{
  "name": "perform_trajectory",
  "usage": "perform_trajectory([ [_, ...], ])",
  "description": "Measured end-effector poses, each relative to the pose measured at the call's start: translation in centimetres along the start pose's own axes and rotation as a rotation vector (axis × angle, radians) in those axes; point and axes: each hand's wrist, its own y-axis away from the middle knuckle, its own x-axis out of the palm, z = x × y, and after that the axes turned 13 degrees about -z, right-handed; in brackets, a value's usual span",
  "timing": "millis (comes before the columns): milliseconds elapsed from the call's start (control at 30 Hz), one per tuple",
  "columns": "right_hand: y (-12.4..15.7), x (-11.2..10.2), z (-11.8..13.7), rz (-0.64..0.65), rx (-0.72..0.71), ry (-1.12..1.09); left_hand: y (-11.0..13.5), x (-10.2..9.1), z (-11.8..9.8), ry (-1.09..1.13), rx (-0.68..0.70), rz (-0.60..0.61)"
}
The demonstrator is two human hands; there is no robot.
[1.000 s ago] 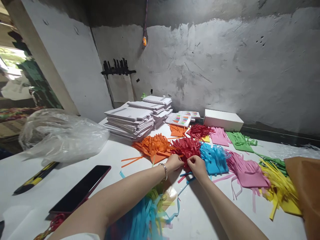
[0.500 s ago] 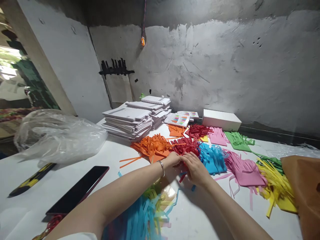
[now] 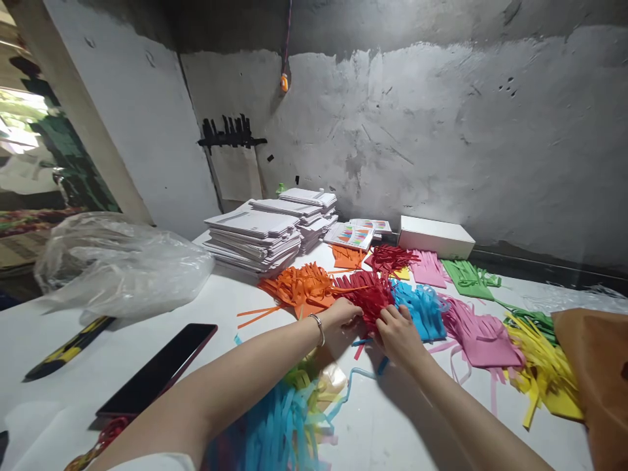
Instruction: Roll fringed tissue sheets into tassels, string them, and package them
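A pile of red fringed paper (image 3: 367,292) lies mid-table between an orange fringed pile (image 3: 300,288) and a blue one (image 3: 418,309). My left hand (image 3: 339,314), a bangle on its wrist, pinches the near edge of the red pile. My right hand (image 3: 398,330) is curled beside it, fingers closed on the same red paper, where red and blue strips stick out. A bundle of blue and yellow strips (image 3: 289,418) lies under my left forearm.
Pink (image 3: 483,333), yellow (image 3: 542,366) and green (image 3: 466,275) fringed piles spread to the right, next to brown paper (image 3: 596,366). Stacks of white booklets (image 3: 255,239) and a white box (image 3: 436,237) stand at the back. A phone (image 3: 159,369) and plastic bag (image 3: 120,265) lie left.
Both hands stayed at the red pile's near edge. My right hand went from lying over the paper to a curled grip, and shifted slightly right.
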Motion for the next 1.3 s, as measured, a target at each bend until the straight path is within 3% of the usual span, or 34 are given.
perform_trajectory([
  [200,2.0,-1.8,-0.4,-0.226,0.218,0.065,-0.2,-0.3,-0.6,-0.079,0.001,0.022],
  [267,1.7,-2.4,-0.5,-0.255,0.194,0.069,-0.5,-0.3,-0.8,-0.103,0.023,0.015],
  [400,-0.2,-2.0,0.4,-0.126,-0.022,0.015,-1.0,-0.3,-1.1,-0.186,0.103,0.012],
  [567,-2.0,0.4,1.2,0.044,0.035,0.133,-1.0,0.2,-0.6,-0.347,0.252,0.048],
  [767,-1.4,1.1,0.2,0.101,0.043,0.199,-0.5,-0.5,-0.5,-0.541,0.619,0.064],
  [967,-1.3,1.3,-0.4,-0.027,0.029,0.203,-0.6,-1.9,-1.5,-0.78,1.033,0.101],
  [1100,-0.6,1.2,-0.6,-0.174,-0.084,0.153,-1.1,-2.3,-2.4,-0.928,1.145,0.011],
  [1300,3.2,0.2,-0.8,-0.394,-0.443,0.01,-3.1,-4.5,-5.5,-1.029,1.073,-0.321],
])
